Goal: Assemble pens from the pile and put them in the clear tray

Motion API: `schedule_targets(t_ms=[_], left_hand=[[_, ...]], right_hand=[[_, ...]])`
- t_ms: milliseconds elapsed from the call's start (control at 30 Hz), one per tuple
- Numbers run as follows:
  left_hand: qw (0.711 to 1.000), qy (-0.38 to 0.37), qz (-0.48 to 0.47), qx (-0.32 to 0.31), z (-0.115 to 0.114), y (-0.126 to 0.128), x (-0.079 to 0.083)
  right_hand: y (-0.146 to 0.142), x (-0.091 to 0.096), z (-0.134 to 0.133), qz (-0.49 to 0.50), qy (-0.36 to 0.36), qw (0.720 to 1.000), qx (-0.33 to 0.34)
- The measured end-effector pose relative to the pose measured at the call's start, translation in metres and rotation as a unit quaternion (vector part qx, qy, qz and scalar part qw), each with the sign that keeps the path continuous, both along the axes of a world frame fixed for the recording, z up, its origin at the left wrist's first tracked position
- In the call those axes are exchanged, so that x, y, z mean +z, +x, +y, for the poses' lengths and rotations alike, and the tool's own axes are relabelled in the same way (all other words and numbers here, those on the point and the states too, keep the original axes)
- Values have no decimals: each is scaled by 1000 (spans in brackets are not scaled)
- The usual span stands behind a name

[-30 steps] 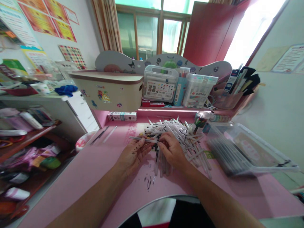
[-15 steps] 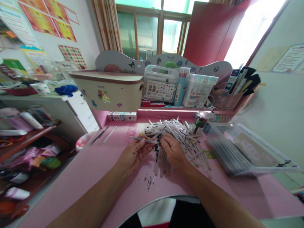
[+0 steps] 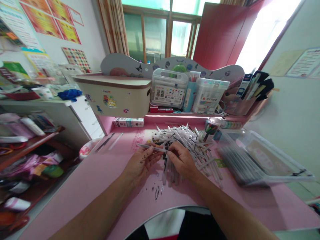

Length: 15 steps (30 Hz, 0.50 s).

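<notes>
Pinched narrowly between thumb and fingers of left hand [image 3: 142,163]: slim pale stick [image 3: 155,147], just over left front edge of heap of sticks [image 3: 185,137]. Held at its heap-side end by right hand [image 3: 183,160], thumb against forefinger, likewise narrow. Partly hidden under right hand, at heap's front: translucent tubes [image 3: 172,176]. Nearer than heap, on pink desk [image 3: 100,180]: dark smears [image 3: 157,193]. Well left of heap: dark rod [image 3: 105,142] beside white rod [image 3: 116,141]. Right of heap: clear box [image 3: 290,180] containing greyish rods [image 3: 240,163], blurred. At heap's back right: clear jar [image 3: 211,129], dark contents. Behind heap, on shelf: lidded cream bin [image 3: 120,100], contents hidden; clear case [image 3: 168,93].
</notes>
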<state>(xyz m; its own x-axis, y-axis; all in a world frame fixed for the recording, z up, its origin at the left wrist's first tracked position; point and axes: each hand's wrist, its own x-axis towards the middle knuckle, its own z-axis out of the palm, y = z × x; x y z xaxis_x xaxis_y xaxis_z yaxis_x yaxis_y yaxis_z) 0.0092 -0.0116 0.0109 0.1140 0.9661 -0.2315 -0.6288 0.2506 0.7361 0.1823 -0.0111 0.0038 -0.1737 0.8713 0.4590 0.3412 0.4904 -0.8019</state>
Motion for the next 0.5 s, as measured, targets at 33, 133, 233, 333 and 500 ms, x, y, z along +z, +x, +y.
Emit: schedule_targets(t_ms=[33,133,233,333,500], left_hand=[[1000,0,1,0,0,0,1],[1000,-8,2,4,-1,1,3],[1000,-23,4,22,-2,1,5],[997,-48,8,54,0,0,7],[992,-85,-5,95,4,-2,7]], right_hand=[[0,0,0,2,-4,1000,3],[0,-2,1,20,-14,1000,11],[3,-4,6,91,-32,995,-21],[10,-6,13,187,-40,976,-101],[19,-7,20,208,-14,964,-164]])
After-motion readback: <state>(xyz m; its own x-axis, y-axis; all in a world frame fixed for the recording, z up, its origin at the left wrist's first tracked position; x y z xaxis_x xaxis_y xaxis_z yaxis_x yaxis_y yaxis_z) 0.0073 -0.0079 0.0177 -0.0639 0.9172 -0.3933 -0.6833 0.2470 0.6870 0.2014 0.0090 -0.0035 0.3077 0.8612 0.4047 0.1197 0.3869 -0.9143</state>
